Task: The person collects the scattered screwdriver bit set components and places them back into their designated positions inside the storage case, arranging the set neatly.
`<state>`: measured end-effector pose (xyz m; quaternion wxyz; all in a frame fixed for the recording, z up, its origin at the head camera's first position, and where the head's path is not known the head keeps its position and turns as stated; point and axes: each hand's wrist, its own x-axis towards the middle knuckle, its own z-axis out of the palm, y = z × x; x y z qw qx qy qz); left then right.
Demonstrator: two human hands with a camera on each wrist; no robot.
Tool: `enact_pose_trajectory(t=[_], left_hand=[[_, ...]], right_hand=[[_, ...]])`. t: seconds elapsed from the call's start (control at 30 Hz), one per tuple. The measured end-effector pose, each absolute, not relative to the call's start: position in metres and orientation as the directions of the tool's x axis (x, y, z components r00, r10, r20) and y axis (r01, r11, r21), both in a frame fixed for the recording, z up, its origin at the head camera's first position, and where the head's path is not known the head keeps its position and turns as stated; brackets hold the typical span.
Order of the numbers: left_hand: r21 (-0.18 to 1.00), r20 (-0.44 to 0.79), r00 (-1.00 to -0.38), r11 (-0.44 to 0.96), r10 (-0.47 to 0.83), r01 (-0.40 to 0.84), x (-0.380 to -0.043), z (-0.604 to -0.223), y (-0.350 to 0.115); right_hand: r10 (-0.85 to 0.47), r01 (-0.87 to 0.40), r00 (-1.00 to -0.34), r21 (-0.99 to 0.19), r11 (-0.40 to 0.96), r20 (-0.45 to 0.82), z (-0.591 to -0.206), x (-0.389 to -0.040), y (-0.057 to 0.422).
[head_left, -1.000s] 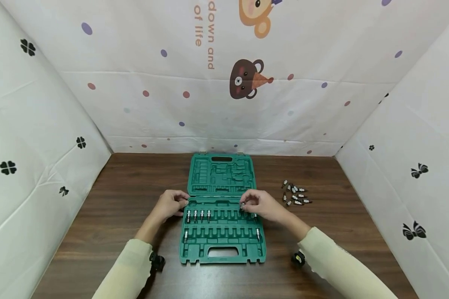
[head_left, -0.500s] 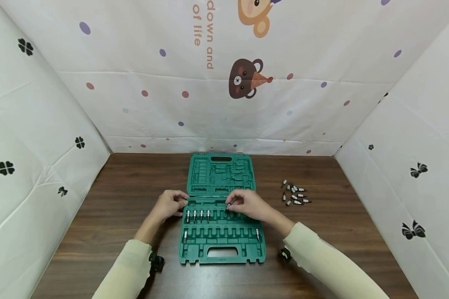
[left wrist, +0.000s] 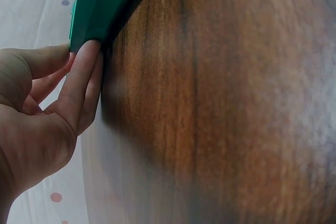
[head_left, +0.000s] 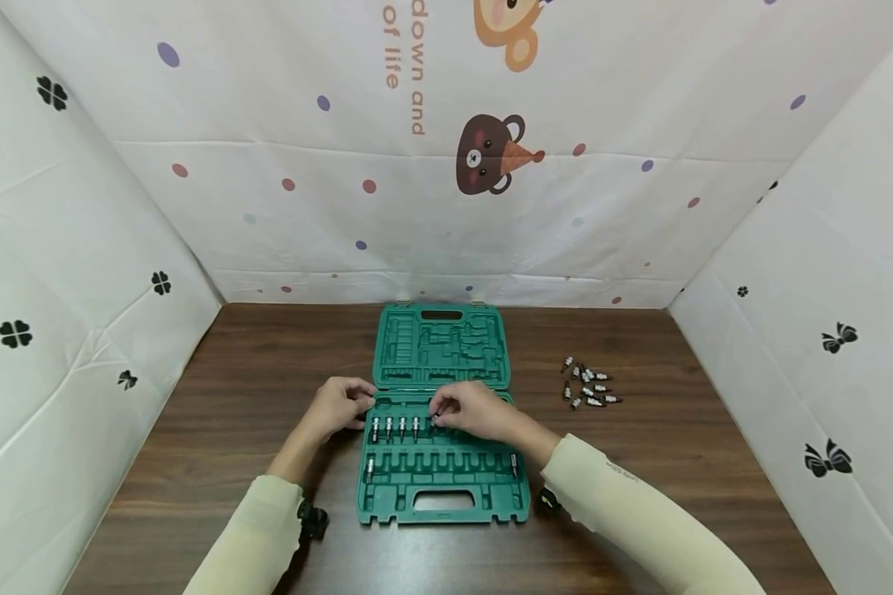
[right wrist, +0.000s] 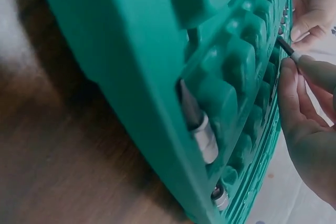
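Observation:
A green plastic socket case [head_left: 494,500] lies unfolded on the table, its lid [head_left: 398,339] toward the back. My left hand [head_left: 340,405] holds the case's left edge; in the left wrist view the thumb and fingers [left wrist: 84,72] pinch its corner. Over the upper row, my right hand [head_left: 476,411] pinches a bit socket [right wrist: 286,47], dark tip toward the slots. Several bit sockets [head_left: 403,427] stand in that row's left slots, just left of the held one. The lower row has one bit socket [head_left: 370,470] at its left end and another [head_left: 514,465] at its right.
Several loose bit sockets [head_left: 588,392] lie in a pile on the brown wooden table [head_left: 290,347], to the right of the case. White printed cloth [head_left: 417,215] hangs behind the table and along both sides.
My right hand has moved left along the upper row with the bit socket, stopping beside the filled slots. My left hand keeps its place on the case edge.

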<state>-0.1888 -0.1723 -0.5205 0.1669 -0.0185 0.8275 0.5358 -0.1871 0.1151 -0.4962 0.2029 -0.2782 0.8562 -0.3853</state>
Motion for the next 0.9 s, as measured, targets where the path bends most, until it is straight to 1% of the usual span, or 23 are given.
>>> enact_pose_trajectory(t=[0.23,0.4,0.57,0.77,0.9], left_hand=[[0.883,-0.293,-0.945,0.422,0.148,-0.207,-0.191,-0.521,-0.173],[0.884,-0.29,-0.945,0.421,0.152,-0.204,-0.191,-0.522,-0.173],[0.883,-0.292,-0.944,0.423,0.152,-0.204,-0.191,-0.522,-0.172],[0.881,-0.297,-0.943,0.425,0.152,-0.209,-0.19,-0.521,-0.173],[0.881,-0.299,-0.942,0.424,0.15,-0.212,-0.189,-0.52,-0.172]], right_hand=[[-0.658,-0.396,-0.743,-0.712,0.58,-0.123,-0.494,-0.188,0.107],[-0.666,-0.432,-0.737,-0.678,0.594,-0.114,-0.494,-0.188,0.102],[-0.667,-0.48,-0.738,-0.615,0.626,-0.104,-0.494,-0.187,0.095],[-0.64,-0.461,-0.758,-0.591,0.662,-0.125,-0.491,-0.184,0.089],[-0.605,-0.442,-0.785,-0.562,0.699,-0.135,-0.489,-0.182,0.086]])
